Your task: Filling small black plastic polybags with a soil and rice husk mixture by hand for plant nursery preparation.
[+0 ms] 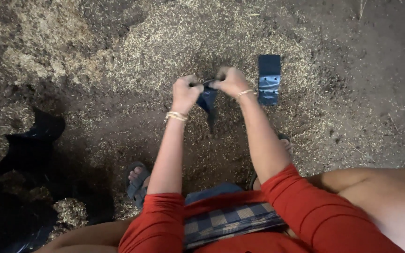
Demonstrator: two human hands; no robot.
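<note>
I hold a small dark blue plastic bag (207, 100) between both hands, out in front of me above the dirt floor (376, 93). My left hand (185, 92) has its fingers closed tight on the bag's upper left edge, and my right hand (231, 80) has its fingers pinched shut on the upper right edge, the two fists almost touching. The bag hangs down from them to a narrow point. Thin gold bangles (176, 115) sit on my left wrist, and one on the right. Just to the right of the bag, a flat folded stack of dark blue plastic bags (269, 79) lies on the floor. Beyond the bag and all around it spreads a layer of pale straw-coloured grain husk (174, 42). Nearer to me than the bag, my foot in a grey-blue sandal (137, 182) rests on the floor. Far to the left of the bag lie crumpled black plastic sheets (29, 154) with clumps of husk on them.
</note>
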